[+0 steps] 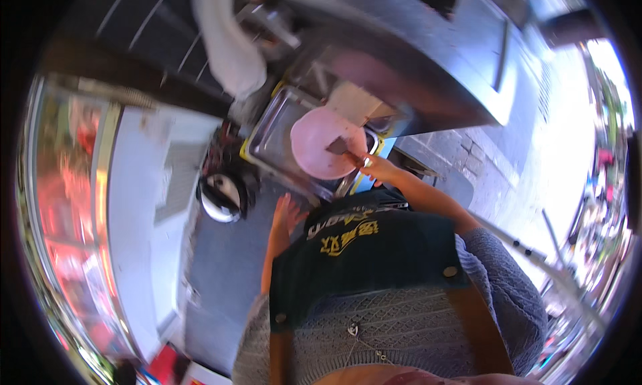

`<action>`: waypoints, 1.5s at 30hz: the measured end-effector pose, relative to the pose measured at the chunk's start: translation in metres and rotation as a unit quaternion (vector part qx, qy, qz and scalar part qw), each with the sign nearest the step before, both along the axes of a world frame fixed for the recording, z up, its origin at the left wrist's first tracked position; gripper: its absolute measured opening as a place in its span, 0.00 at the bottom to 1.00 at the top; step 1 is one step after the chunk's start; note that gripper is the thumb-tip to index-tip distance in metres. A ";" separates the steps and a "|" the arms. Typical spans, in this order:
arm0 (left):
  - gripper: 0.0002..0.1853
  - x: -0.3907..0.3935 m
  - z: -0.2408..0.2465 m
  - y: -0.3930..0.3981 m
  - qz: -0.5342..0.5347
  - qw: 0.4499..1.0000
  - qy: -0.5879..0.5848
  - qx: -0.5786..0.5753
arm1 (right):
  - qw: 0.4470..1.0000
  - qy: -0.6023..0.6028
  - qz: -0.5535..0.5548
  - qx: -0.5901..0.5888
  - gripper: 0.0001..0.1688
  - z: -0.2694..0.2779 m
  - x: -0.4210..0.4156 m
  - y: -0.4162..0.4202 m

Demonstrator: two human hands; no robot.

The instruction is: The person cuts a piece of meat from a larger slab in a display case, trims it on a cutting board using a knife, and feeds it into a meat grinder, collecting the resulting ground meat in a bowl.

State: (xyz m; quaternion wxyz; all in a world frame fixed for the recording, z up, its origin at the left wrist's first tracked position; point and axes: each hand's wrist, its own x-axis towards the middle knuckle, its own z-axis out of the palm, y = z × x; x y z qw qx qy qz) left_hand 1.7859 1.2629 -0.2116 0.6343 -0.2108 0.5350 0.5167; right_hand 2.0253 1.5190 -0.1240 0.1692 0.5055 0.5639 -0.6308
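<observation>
My right hand [377, 169] is closed around the brown handle of a scraper [338, 146], whose flat metal blade lies over a pink plastic bowl [321, 157]. The bowl rests on a metal tray [273, 129] with a raised rim. What the bowl holds cannot be made out, apart from small dark specks. My left hand [289, 213] hangs near the tray's front edge, fingers spread, with nothing in it. A beige block or box [353, 102] stands just behind the bowl.
A stainless steel counter [451, 59] rises beyond the tray at the right. A round, shiny lidded container [220, 197] stands at left on the floor. Further left is a lit glass display case [75, 194]. A long white object [228, 49] extends down from the top.
</observation>
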 end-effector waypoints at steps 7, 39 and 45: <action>0.43 -0.027 -0.052 -0.053 -0.057 0.998 -0.012 -0.024 | 0.950 0.031 -0.310 0.034 0.19 -0.003 0.118 0.038; 0.31 -0.042 0.133 0.047 -0.400 0.831 0.358 -0.149 | 0.639 0.247 -0.712 0.157 0.15 -0.038 0.158 0.155; 0.28 -0.111 0.073 0.101 -0.535 0.732 0.417 -0.063 | 0.691 0.162 -0.697 0.104 0.10 -0.065 0.102 0.010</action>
